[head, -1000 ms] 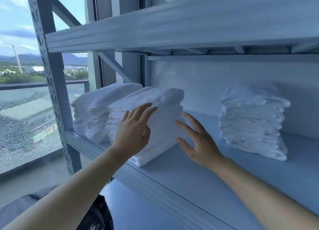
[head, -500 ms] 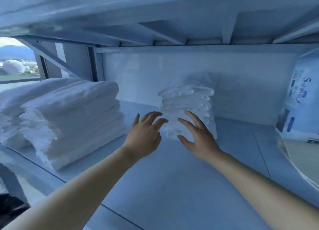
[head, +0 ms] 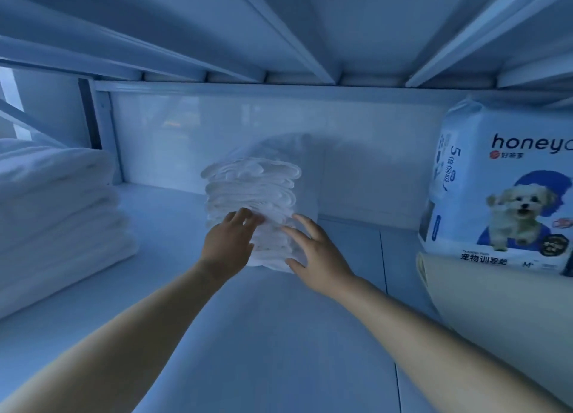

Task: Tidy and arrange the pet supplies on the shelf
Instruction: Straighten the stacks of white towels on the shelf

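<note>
**Head view: pads [head: 251, 195] flanked mid-shelf [head: 279, 335]**

The white pads stand stacked in the middle of the shelf, near its back edge. The left hand [head: 228, 245] rests against the stack's left front, fingers lightly bent. The right hand [head: 316, 254] touches its right side, fingers spread. Neither grips it. Towels [head: 52, 214] lie toward the left edge, and a bag [head: 502, 195] stands toward the right.

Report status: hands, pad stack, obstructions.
Both open: left hand, right hand touching white stack of folded pads. Stack standing mid-shelf. Apart at right: blue-white dog-print package.
</note>
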A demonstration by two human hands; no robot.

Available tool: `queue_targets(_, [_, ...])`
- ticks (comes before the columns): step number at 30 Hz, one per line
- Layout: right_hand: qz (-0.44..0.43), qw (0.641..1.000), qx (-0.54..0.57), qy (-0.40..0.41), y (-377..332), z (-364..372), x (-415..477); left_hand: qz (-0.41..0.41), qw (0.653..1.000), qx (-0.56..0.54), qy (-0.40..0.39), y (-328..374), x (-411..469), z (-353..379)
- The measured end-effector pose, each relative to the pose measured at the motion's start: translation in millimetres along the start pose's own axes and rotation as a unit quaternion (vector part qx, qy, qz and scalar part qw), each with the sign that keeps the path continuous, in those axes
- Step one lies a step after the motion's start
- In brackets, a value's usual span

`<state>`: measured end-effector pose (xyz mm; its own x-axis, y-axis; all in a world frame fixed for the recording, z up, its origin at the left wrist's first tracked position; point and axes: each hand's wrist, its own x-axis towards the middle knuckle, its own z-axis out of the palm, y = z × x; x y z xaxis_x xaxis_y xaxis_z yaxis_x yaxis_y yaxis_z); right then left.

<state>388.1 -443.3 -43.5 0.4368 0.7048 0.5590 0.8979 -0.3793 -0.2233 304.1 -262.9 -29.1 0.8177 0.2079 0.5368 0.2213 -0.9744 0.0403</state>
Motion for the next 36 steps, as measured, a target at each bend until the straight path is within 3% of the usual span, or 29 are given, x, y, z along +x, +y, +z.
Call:
queue_targets(7, [0.008, 0.999, -0.038, 0.022, -1.6, 7.5, 8.0, -0.031, 0.999, 0.011, 0.025, 3.6, 3.0, 5.6])
queue_targets(14, [0.035, 0.999, -0.007, 0.037, -0.2, 18.9, 5.4, -0.044, 0.998, -0.004, 0.042, -1.4, -1.5, 5.7])
queue_targets(27, [0.075, 0.996, -0.016, 0.049, -25.7, 18.9, 9.7, -0.009, 0.999, -0.016, 0.034, -13.2, -0.3, -3.4])
queue_targets(36, [0.060, 0.994, 0.017, 0.087, -78.6, 14.5, -29.1, 0.000, 0.999, -0.044, 0.032, -30.0, -52.0, -37.0])
